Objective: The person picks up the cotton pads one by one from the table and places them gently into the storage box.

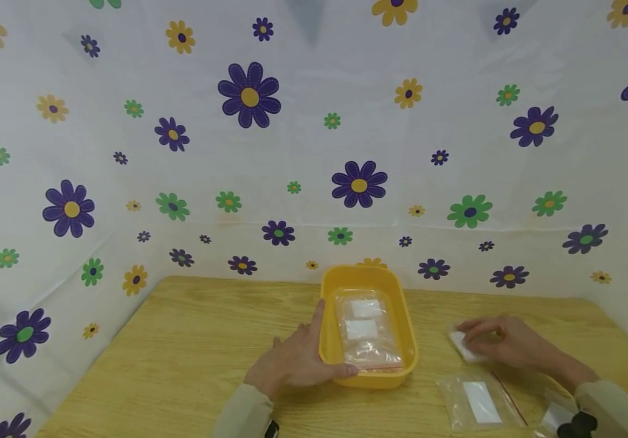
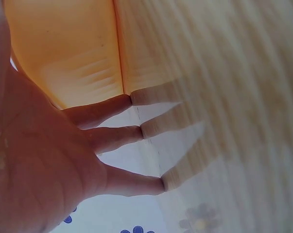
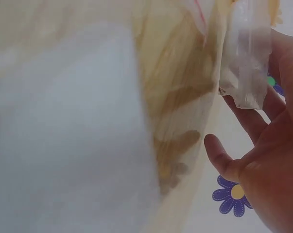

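A yellow plastic tray (image 1: 409,328) holds clear zip bags with white pieces (image 1: 362,329) in them. My left hand (image 1: 297,362) lies against its left side, thumb at the near rim and fingers extended. In the left wrist view, three fingertips (image 2: 153,185) of that hand rest on the glossy tabletop beside the tray wall (image 2: 78,53). To the right of the tray, my right hand (image 1: 502,344) pinches a small clear plastic bag with white contents (image 1: 464,350). That bag (image 3: 246,58) sits upright at the fingers in the right wrist view.
Nearer the front right lies a flat zip bag (image 1: 453,395) with a red seal line and a white piece inside. Another clear bag (image 1: 554,417) is partly covered by the right sleeve (image 1: 620,407). A flowered white cloth (image 1: 303,140) hangs behind the wooden table (image 1: 199,328).
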Motion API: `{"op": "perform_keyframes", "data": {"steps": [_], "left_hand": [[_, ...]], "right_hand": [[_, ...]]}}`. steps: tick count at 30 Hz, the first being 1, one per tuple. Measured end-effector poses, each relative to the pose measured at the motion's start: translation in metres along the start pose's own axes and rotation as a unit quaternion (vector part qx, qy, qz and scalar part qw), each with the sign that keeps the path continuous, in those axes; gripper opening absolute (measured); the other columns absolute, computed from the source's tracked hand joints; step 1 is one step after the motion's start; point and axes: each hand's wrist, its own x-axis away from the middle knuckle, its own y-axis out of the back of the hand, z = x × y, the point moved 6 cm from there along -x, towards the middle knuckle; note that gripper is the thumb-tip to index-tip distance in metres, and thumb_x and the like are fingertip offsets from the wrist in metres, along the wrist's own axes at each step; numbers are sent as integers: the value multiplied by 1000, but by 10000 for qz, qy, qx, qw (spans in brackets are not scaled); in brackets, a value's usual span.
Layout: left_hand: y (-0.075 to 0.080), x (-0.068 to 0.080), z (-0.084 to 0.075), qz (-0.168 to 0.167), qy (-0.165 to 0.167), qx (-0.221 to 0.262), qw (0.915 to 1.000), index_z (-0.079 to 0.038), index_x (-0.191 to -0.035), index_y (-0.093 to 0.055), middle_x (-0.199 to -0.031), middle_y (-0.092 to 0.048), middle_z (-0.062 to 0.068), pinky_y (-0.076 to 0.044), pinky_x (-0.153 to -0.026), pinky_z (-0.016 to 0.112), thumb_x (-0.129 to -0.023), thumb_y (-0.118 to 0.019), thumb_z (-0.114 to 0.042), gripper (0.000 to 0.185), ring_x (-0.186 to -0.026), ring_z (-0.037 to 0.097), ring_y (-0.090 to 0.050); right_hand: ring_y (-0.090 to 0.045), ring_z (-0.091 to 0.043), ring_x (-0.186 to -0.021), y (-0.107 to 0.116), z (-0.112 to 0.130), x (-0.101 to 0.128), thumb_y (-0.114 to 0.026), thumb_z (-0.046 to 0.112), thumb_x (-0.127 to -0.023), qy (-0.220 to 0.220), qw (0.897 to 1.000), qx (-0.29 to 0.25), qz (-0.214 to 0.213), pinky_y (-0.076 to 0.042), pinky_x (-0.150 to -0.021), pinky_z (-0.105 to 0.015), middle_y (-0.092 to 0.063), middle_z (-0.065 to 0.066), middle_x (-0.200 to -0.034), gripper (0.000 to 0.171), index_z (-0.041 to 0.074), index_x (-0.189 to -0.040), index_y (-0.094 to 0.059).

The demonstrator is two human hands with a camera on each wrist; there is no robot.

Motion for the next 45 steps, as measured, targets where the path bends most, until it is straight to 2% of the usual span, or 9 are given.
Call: {"op": "perform_keyframes", "data": {"steps": [3,6,9,13,18,26,30,35,45], "left_hand": [[0,0,0,12,18,24,10000,-24,-166,7,-153,-52,15,-24,-107,87,-72,-68,-83,134,-136,34,-54],[-1,0,0,23,27,27,10000,-24,-166,7,-153,-51,15,-24,-107,86,-72,-68,-83,134,-136,34,-54],[-1,0,0,30,10,-1,10000,-23,-166,7,-153,-52,16,-25,-106,86,-72,-68,-83,134,-135,34,-54],[0,-1,0,32,22,29,10000,-23,-166,7,-154,-50,15,-24,-107,86,-72,-68,-83,134,-137,34,-53],[-1,-1,2,37,137,22,9999,-25,-166,6,-158,-47,13,-19,-108,87,-71,-68,-85,135,-142,36,-48],[-1,-1,2,23,133,-17,9999,-25,-166,6,-160,-45,13,-19,-109,86,-70,-66,-86,134,-144,37,-47],[-1,-1,3,27,141,-42,9999,-26,-166,6,-160,-45,12,-19,-110,86,-70,-66,-86,134,-144,37,-47],[-1,-2,3,62,170,-50,9998,-26,-166,6,-162,-42,13,-18,-111,85,-71,-64,-87,133,-146,39,-44],[-1,0,3,122,182,-140,9997,-25,-166,7,-159,-44,17,-20,-109,86,-72,-63,-88,133,-144,39,-47]], "right_hand": [[-69,-16,-117,6,5,1,-75,24,-94,92,9995,-33,-313,-58,-92,-57,-75,-5,-124,11,32,-100,-79],[-62,4,-115,13,14,0,-77,21,-93,255,9973,14,-691,-61,-91,-40,-76,-3,-122,15,34,-100,-79],[-61,9,-113,20,28,-4,-79,18,-90,501,9929,127,-1075,-57,-88,-21,-77,0,-119,20,35,-99,-79],[-64,6,-114,25,47,-9,-81,18,-87,711,9870,372,-1390,-56,-88,-19,-78,4,-118,23,37,-99,-79],[-68,-6,-117,26,67,-18,-79,23,-90,633,9876,457,-1361,-60,-90,-33,-76,6,-122,20,39,-102,-78],[-67,-33,-121,23,87,-35,-75,24,-94,576,9919,163,-1121,-60,-92,-51,-75,2,-126,15,35,-105,-78],[-67,-34,-121,18,99,-44,-75,23,-94,674,9923,-68,-1035,-58,-96,-56,-75,0,-126,15,31,-106,-79],[-68,-31,-119,8,113,-60,-75,19,-94,944,9906,-301,-940,-58,-98,-52,-75,1,-125,15,28,-106,-80],[-69,-32,-116,-19,134,-87,-75,18,-94,1267,9908,-126,-450,-57,-99,-54,-76,-5,-123,12,22,-103,-81]]}}
